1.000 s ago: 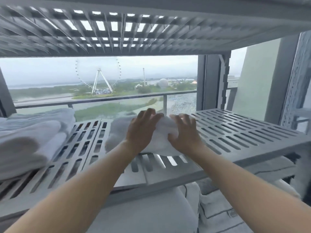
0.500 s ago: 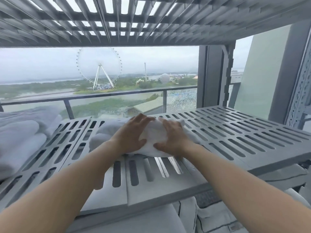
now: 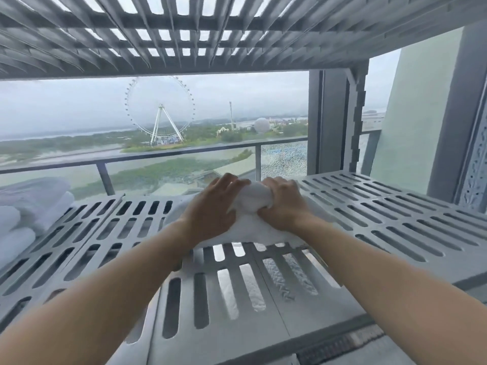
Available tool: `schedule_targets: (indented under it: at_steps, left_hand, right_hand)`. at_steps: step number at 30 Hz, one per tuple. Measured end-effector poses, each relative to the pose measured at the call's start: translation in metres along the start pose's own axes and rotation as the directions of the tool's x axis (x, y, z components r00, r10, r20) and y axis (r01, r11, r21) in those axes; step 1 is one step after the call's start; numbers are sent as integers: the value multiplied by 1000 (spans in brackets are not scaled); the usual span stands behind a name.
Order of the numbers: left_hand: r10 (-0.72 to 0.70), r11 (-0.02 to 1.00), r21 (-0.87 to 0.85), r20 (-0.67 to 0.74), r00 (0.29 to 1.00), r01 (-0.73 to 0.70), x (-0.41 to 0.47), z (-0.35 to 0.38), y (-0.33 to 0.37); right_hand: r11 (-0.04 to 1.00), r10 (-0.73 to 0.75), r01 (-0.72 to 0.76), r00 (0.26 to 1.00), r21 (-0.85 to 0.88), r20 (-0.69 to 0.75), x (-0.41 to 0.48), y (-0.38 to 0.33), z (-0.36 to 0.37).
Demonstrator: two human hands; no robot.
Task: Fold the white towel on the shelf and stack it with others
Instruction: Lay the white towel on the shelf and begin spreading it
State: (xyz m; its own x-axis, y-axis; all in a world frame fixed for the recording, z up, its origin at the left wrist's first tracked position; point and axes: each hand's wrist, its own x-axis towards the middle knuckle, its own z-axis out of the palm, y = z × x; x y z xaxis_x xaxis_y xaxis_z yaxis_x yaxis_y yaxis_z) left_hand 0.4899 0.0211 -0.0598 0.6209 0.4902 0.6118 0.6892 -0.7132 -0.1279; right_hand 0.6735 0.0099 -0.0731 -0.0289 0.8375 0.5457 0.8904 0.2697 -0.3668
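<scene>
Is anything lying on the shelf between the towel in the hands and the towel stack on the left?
Nothing visible. The left hand and right hand both hold the white towel directly, and the stretch of slotted shelf between it and the stack of folded towels at the left edge shows only bare slats.

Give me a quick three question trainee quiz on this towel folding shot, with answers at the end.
1. True or false: the left hand and right hand both hold the white cloth towel on the grey slotted plastic shelf.
2. The stack of folded white towels sits: A) at the shelf's left end; B) at its right end; C) on the tier above.
3. Short answer: does the held towel touch that stack?
Key: 1 true; 2 A; 3 no, they lie apart.
</scene>
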Motion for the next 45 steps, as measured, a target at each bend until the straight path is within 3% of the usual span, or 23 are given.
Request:
schedule_targets:
  at_steps: [5,12,17,25,28,32,35,38,45]
  left_hand:
    - [20,999,-44,-19,1000,-21,28,29,30]
    - [-62,997,-44,-27,998,61,73,68,99]
    - [-207,977,61,62,976,203,99,89,129]
    - [-457,882,131,2,890,452,98,93,142]
    - [-459,875,163,-17,888,456,92,88,146]
    - [-409,884,166,-173,896,436,81,81,159]
    - [-332,880,272,-230,915,388,81,78,171]
    - [-317,893,283,-156,936,349,91,81,179]
    - [-526,844,193,112,843,501,109,106,192]
  right_hand:
    - [998,-12,18,995,63,-99,-2,56,-29]
    - [997,-55,55,998,51,17,-2,135,-61]
    - [998,-44,34,980,53,195,-5,170,-61]
    - [974,-183,152,964,169,192,2,185,-54]
    - [951,-255,220,955,218,149,6,194,-58]
    - [928,-311,264,938,263,156,9,205,-67]
    - [911,-342,288,928,296,149,10,210,-74]
    - [908,-324,273,939,317,119,9,211,-72]
    - [926,-260,222,962,305,87,9,214,-68]
